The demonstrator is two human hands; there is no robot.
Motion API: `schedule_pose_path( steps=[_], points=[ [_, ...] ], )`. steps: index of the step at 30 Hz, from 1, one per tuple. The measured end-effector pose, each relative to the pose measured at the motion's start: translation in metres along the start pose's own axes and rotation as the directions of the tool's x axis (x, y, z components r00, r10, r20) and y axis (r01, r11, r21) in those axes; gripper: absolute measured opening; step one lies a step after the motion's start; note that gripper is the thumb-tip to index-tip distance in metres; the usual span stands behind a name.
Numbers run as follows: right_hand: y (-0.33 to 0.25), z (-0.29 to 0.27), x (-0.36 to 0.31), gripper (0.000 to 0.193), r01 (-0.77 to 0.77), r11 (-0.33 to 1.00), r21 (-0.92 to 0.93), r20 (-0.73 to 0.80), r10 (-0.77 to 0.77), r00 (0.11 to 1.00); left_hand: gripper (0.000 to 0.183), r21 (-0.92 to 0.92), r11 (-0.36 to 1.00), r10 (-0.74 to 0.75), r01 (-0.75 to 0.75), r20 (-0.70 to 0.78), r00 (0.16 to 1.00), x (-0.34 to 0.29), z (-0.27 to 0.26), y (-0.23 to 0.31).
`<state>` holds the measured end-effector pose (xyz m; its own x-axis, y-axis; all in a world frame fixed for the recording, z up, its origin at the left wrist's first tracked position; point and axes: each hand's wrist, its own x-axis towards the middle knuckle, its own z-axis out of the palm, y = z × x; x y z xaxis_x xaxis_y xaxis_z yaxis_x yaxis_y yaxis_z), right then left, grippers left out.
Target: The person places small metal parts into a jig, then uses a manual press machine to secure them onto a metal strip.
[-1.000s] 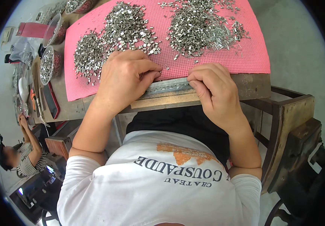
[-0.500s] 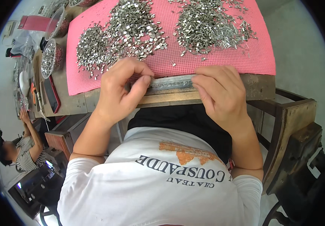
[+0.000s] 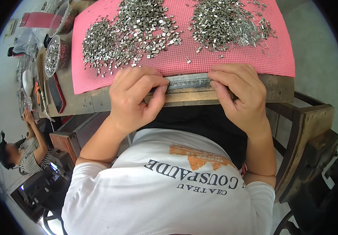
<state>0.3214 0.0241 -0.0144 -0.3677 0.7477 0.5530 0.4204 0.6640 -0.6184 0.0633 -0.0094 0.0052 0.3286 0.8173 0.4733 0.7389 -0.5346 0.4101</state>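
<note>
A narrow grey metal bar (image 3: 188,81) with a row of small dark notches along its length lies level along the front edge of the bench. My left hand (image 3: 137,96) pinches its left end between thumb and forefinger, the other fingers curled. At its right end, my right hand (image 3: 239,92) grips with thumb below and fingertips on top. The fingertips cover both ends of the bar. Just beyond it, a pink textured mat (image 3: 137,64) carries a left heap of small silvery metal pieces (image 3: 137,31) and a right heap (image 3: 216,27) with thin pins mixed in.
On the left stand clear tubs of small parts (image 3: 53,56), a red-edged dark phone-like slab (image 3: 56,94) and some hand tools (image 3: 39,92). A co-worker in a striped top (image 3: 32,154) sits at far left. A wooden stand (image 3: 306,129) is to the right.
The whole view has shifted slightly, so bench and heaps appear further right. My left fingers have curled in closer at the bar's end. Both hands keep hold of it.
</note>
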Motion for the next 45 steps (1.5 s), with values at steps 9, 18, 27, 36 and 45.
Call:
schedule_pose_path(
  steps=[9,18,27,36,45],
  points=[
    [0.0,-0.001,0.001,0.019,-0.014,1.0,0.013,0.004,0.014,1.0,0.018,0.099,0.992,0.081,-0.082,0.015,0.997,0.006,-0.004,0.005],
    [0.001,0.0,0.001,0.019,-0.013,1.0,0.017,-0.003,0.013,1.0,0.02,0.126,0.988,0.09,-0.091,0.01,0.996,0.005,-0.005,0.006],
    [-0.002,0.0,0.001,0.02,-0.019,1.0,0.002,0.006,0.019,1.0,0.02,0.14,0.988,0.067,-0.066,-0.004,0.998,0.002,-0.004,0.008],
    [-0.004,-0.01,0.01,0.015,-0.057,0.998,-0.004,0.063,0.057,0.996,0.025,0.19,0.973,0.135,-0.134,0.007,0.991,-0.002,-0.005,0.01],
    [0.021,0.008,0.051,0.011,0.122,0.983,-0.136,0.132,-0.104,0.986,0.014,-0.144,0.989,-0.036,0.041,0.042,0.998,0.035,-0.004,-0.007]
  ],
)
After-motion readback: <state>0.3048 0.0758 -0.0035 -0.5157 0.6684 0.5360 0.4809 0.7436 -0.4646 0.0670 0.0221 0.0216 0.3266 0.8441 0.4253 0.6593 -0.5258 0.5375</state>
